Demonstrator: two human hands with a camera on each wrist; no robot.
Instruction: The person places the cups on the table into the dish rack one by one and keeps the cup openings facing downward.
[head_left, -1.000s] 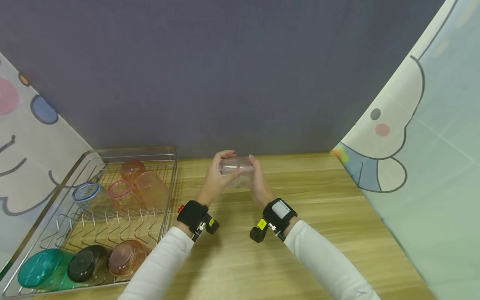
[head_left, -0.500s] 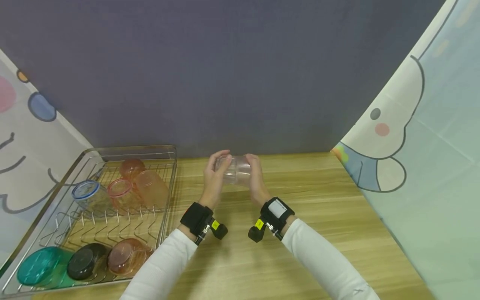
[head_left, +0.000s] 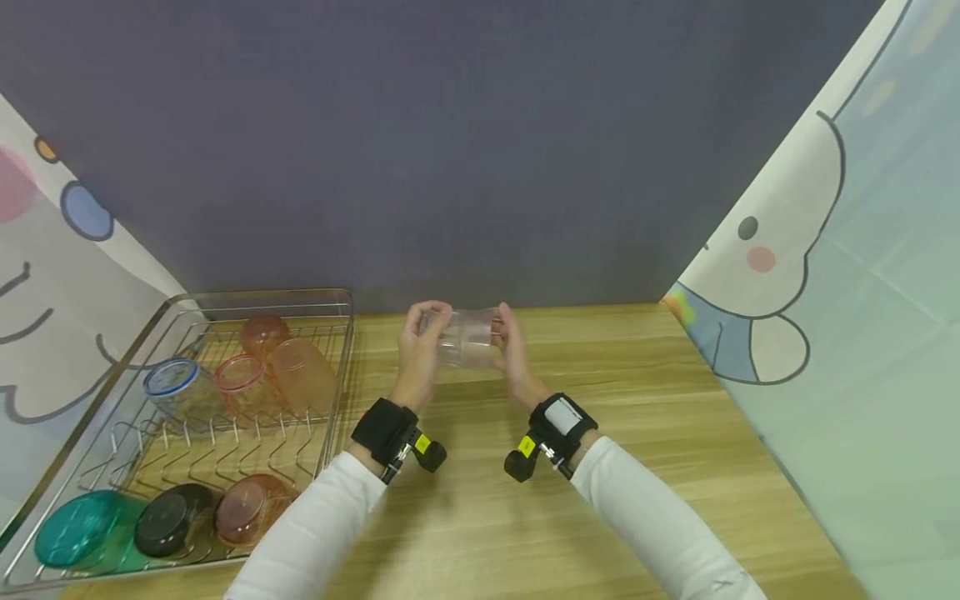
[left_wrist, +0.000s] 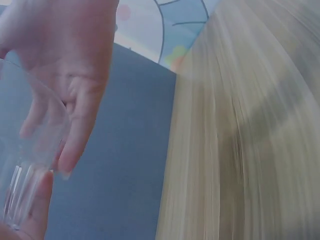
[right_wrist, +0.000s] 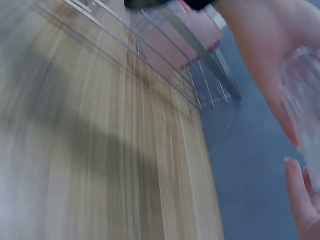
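So basically not much moved in the last sec, but the grip changed a bit. Both hands have the small clear ribbed plastic cup (head_left: 469, 337) up in the air over the light wood-grain tabletop (head_left: 615, 417), far-centre of the table, just in front of the dark grey backdrop (head_left: 450, 150). It's lying sideways btw, not upright.

A sec ago the left hand (head_left: 417, 357) and right hand (head_left: 516, 360) were squeezed in closer w/ the cup a touch further right; now the cup sits a little higher and the hands look spread slightly wider on its two ends. Left fingers curl round the left end, right fingers and thumb wrap the right end, so both are grasping it, nothing released. Left wrist cam shows fingers (left_wrist: 75, 120) through the cup's clear wall (left_wrist: 30, 150), right wrist cam is blurry but you can make out the cup (right_wrist: 305, 100) at the edge.

My read: looks like the cup's being turned over or looked at between the hands, not set down. Can't tell which way the open end faces tbh.

Wire dish rack (head_left: 341, 367) on the left w/ pink tumblers (head_left: 300, 375), a blue-rimmed jar (head_left: 172, 392), a teal bowl (head_left: 75, 533), a black bowl (head_left: 168, 521) and a brownish bowl (head_left: 251, 508) hasn't changed afaict. Cartoon curtain (head_left: 825, 275) on the right, same.
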